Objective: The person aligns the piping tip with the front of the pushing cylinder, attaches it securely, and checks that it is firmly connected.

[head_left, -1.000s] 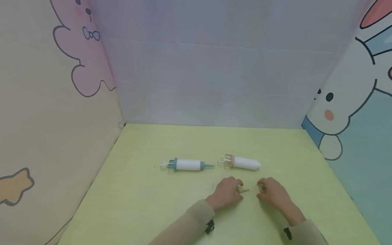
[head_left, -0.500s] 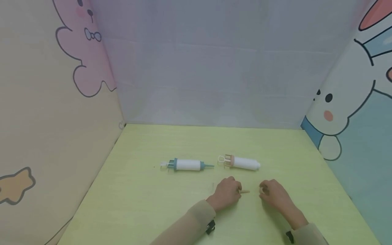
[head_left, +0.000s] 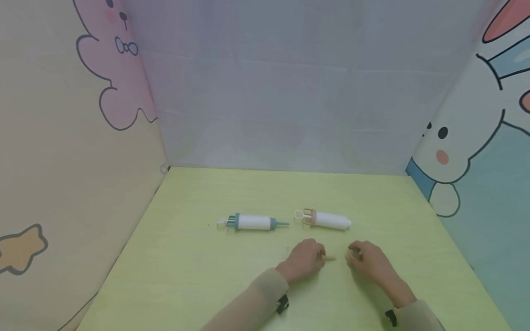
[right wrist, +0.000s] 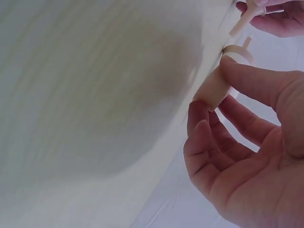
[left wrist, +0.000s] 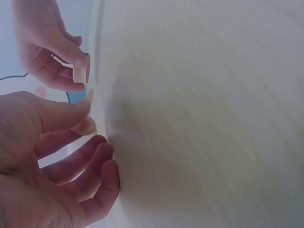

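Tan nozzle (right wrist: 243, 22): slim, wider at its base, pinched in left hand (head_left: 304, 260), narrow end toward the collar. Tan collar (right wrist: 212, 89): short, round, ring-shaped, small prong at its edge, held in right hand (head_left: 369, 262). Both near, not joined.

Screened tabletop booth, kind of building beyond not determinable: one pale yellow table (head_left: 198, 276); one plain, creased greyish hanging (head_left: 265, 101) behind table; one beige panel (head_left: 49, 151) with pink cartoon animal (head_left: 118, 101), left of table; one white cartoon rabbit (head_left: 463, 128) panel, right of table.
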Demonstrator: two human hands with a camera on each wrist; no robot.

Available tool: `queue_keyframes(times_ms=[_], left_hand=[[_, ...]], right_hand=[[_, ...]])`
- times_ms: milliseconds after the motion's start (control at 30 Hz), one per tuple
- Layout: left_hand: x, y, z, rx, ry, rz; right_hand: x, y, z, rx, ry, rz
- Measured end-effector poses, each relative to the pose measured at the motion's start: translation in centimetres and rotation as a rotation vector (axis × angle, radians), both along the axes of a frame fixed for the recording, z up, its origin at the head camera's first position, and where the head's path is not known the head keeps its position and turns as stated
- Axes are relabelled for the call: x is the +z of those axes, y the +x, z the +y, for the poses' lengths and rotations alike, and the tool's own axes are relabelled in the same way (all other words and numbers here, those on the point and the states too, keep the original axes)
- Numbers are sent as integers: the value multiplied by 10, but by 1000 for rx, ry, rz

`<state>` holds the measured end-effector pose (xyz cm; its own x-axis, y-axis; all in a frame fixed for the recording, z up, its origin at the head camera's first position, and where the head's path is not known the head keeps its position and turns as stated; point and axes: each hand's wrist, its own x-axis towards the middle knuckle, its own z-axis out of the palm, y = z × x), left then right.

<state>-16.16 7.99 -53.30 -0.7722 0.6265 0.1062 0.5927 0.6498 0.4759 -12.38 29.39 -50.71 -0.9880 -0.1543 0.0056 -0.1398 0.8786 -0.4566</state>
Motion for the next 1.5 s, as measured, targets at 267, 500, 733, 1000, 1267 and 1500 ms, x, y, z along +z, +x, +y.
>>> queue_keyframes(times_ms=[267,500,733,1000,1267,1500], left_hand=[[6,-6,-9,12,119,-15],[9,-10,-15,36,134,-26],[15,-10,-17,26,138,-16],[19,-8,-13,22,108,-31],[16,-5,-11,25,107,-21],[16,-4,-9,27,103,-14]], right_hand=[[6,-1,-7,-18,-98,-7],[7,-3,-11,-11,-171,19],[9,-3,-15,1,-286,-46],[13,-5,-20,24,-363,-93],[14,-4,-25,42,-382,-107],[13,-4,-27,86,-390,-98]])
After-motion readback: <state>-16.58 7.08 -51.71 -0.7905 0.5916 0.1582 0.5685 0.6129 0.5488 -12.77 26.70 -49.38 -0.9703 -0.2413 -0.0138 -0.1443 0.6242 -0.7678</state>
